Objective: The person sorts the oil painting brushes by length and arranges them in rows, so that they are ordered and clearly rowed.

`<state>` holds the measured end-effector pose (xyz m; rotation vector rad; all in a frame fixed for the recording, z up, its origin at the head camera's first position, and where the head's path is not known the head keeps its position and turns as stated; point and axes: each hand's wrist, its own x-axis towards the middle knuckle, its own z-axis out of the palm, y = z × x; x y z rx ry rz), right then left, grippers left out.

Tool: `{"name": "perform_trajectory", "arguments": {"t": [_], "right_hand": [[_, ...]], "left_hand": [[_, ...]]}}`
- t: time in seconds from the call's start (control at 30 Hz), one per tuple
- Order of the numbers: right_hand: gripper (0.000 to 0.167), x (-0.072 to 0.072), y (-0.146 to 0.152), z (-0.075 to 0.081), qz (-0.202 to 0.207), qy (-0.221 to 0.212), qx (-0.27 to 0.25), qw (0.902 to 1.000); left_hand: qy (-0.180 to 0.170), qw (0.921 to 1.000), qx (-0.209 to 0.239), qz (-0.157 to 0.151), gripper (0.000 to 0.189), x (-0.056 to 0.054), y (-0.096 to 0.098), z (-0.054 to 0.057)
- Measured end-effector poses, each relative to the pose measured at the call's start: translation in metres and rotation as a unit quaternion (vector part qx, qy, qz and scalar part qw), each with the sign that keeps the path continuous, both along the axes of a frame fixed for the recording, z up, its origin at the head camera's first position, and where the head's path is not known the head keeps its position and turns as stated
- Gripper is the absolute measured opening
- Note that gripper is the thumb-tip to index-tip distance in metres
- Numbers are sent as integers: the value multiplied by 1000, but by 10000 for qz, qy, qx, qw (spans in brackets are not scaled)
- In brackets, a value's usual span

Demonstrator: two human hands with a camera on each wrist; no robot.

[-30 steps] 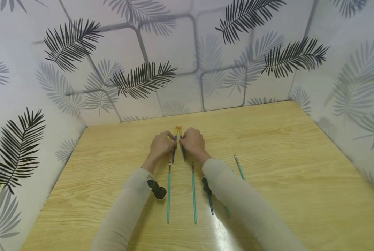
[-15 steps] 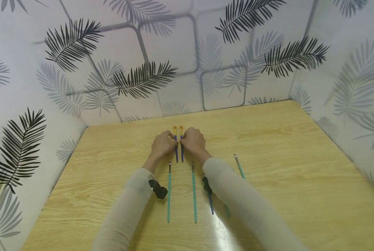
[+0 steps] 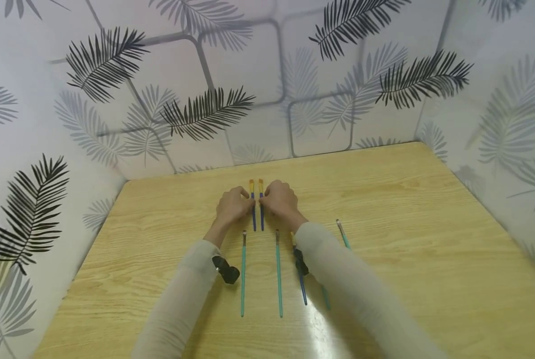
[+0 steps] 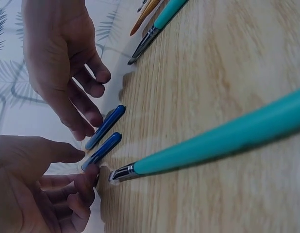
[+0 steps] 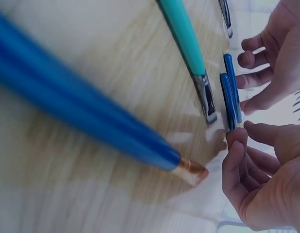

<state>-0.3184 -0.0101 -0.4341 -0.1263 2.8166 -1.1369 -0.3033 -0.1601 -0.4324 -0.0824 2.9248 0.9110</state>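
Observation:
Two blue-handled paintbrushes lie side by side near the far middle of the table, bristles pointing away. My left hand [image 3: 233,205] pinches the left blue paintbrush [image 3: 254,219] between thumb and forefinger. On the other side, my right hand [image 3: 281,202] has thumb and forefinger on the right blue paintbrush [image 3: 262,219]. The brushes are nearly parallel with a narrow gap. In the left wrist view, the rounded end of the left blue paintbrush [image 4: 105,149] shows beside my left fingers. The right wrist view shows my right thumb and forefinger together at the right blue paintbrush [image 5: 227,99].
Nearer me lie two teal paintbrushes, a left one [image 3: 243,274] and a right one [image 3: 279,279]. Beneath my right forearm are another blue paintbrush [image 3: 303,289] and a partly hidden teal paintbrush [image 3: 344,237]. A leaf-patterned wall [image 3: 254,129] borders the wooden table [image 3: 159,214].
The two blue brushes had their bristle tips together at a slant; they have turned to stand nearly parallel with tips apart. My right hand has shifted slightly right.

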Motion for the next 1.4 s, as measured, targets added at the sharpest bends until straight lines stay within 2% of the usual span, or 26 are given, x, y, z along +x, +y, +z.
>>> {"name": "perform_trajectory", "arguments": {"t": [0.13,0.27,0.5,0.77,0.97,1.4], "right_hand": [[23,-1,7,5,74,-14,-218,9997],[34,-3,20,10,161,-96,-432,9989],[45,-5,42,11,577,-213,-716,9955],[52,-4,51,16,873,-526,-1314,9861],[56,-2,58,22,1016,-748,-1659,9780],[59,5,76,23,1271,-974,-1922,9682]], "left_hand": [[0,10000,95,-3,38,2,-6,2],[42,9999,63,113,39,2,-11,5],[67,9997,128,194,39,0,-14,3],[100,9994,251,239,37,2,-19,5],[165,9976,654,183,36,9,-20,11],[403,9906,1234,-432,32,27,-14,18]]}}
